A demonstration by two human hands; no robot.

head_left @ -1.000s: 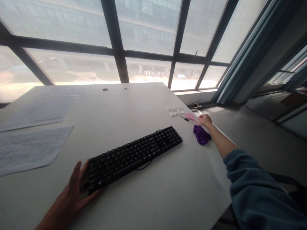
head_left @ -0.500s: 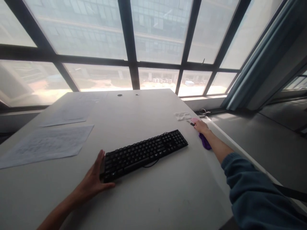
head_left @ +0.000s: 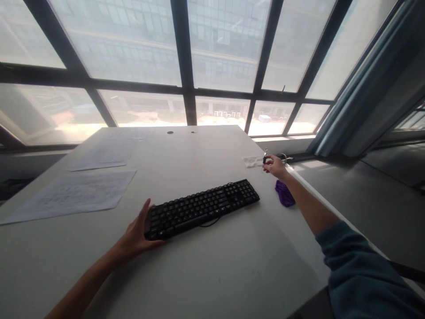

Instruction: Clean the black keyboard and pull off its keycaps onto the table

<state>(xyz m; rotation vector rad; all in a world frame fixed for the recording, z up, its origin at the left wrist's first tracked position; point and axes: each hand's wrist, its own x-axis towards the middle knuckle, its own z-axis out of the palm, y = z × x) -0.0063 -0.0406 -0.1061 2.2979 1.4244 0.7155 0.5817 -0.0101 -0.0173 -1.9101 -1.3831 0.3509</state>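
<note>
A black computer keyboard lies slanted across the white table, its cable showing at the front edge. My left hand grips the keyboard's left end, thumb at the near side and fingers at the far side. At the table's right side, my right hand pinches a small black-handled tool with a thin silvery tip pointing up; its exact kind is too small to tell. Just left of that hand is a clear plastic packet with whitish contents. A bunched purple cloth rests below the right wrist.
Printed paper sheets lie on the left of the white table. A ring-shaped object sits beyond my right hand by the table's edge. Tall windows stand behind, with a blue-grey curtain at right.
My right hand has risen slightly, and the tool in it has turned from lying low to pointing upward. A pink item seen by that hand is now out of sight. The left hand stays on the keyboard.
</note>
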